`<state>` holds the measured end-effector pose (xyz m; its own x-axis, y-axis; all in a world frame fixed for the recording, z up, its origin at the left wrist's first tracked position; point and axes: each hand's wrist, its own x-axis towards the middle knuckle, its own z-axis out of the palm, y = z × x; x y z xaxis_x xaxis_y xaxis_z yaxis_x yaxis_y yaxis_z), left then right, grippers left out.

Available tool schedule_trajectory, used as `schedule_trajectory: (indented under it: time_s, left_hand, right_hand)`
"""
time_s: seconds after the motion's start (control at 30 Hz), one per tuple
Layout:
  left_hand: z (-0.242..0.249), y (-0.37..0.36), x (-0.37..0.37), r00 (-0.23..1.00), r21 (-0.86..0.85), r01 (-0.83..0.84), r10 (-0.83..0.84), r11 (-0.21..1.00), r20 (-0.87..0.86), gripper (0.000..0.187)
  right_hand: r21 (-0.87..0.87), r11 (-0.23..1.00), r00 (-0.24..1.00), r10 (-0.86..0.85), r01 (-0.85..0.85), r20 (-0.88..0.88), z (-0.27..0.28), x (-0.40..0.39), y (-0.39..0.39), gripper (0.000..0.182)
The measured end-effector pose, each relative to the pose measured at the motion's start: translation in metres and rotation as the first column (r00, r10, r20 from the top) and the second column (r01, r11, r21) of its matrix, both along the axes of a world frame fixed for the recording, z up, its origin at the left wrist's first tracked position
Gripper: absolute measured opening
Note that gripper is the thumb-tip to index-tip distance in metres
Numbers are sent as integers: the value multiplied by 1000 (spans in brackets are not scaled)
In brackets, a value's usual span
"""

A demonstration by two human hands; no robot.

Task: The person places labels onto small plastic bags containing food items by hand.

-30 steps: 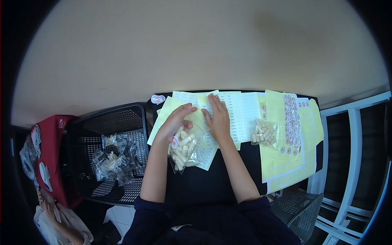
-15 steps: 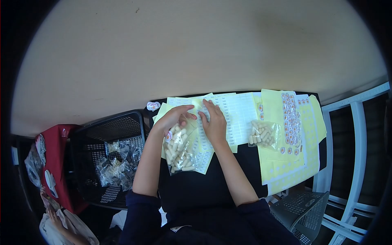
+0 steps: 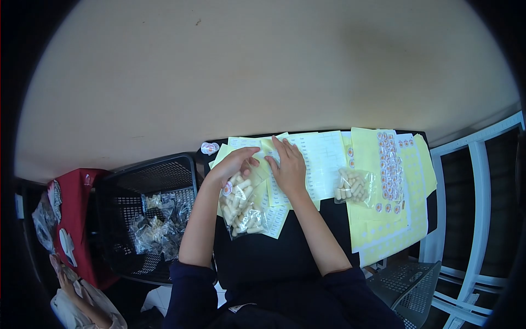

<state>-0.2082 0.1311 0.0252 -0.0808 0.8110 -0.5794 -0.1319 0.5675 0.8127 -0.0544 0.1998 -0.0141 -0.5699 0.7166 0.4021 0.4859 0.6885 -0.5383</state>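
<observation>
My left hand (image 3: pixel 236 165) curls over the upper end of a clear plastic bag of pale capsules (image 3: pixel 241 205), its fingers bent around that end; the thumb is mostly hidden. A small round sticker (image 3: pixel 227 188) shows on this bag near my wrist. My right hand (image 3: pixel 289 167) lies on a yellow-backed sheet of small printed labels (image 3: pixel 278 198), fingers stretched out and thumb apart. More label sheets (image 3: pixel 323 159) are spread beneath and beside both hands. Farther right, a second bag of capsules (image 3: pixel 352 186) rests partly on the sheets.
Sheets with round stickers (image 3: pixel 390 164) cover the black table's right side. Loose round stickers (image 3: pixel 209 148) sit at its far left corner. A black basket (image 3: pixel 148 219) holding bagged items stands left; a grey basket (image 3: pixel 411 290) is lower right. Another person's arm (image 3: pixel 82 299) shows lower left.
The whole view has shifted slightly, so the table sits a little lower. My right hand's fingers have shifted slightly over the label sheet; my left hand stays at the bag.
</observation>
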Motion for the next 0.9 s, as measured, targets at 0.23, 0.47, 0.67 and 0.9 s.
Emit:
schedule_trajectory:
  time_s: [0.23,0.47,0.67,0.9]
  left_hand:
    - [-3,16,6,999,-32,-27,26,999,-34,37]
    - [-11,29,8,998,-115,38,-44,993,-50,33]
    - [-15,28,7,999,-126,1,4,992,32,29]
    - [-18,27,8,999,-43,37,-37,998,-13,24]
  right_hand:
    - [16,1000,997,-25,27,-75,-4,0,2,45]
    - [-114,993,960,4,-38,-280,-7,6,4,21]
    - [-70,997,972,26,-44,-235,-7,6,5,18]
    - [-60,997,974,28,-42,-223,-3,6,4,18]
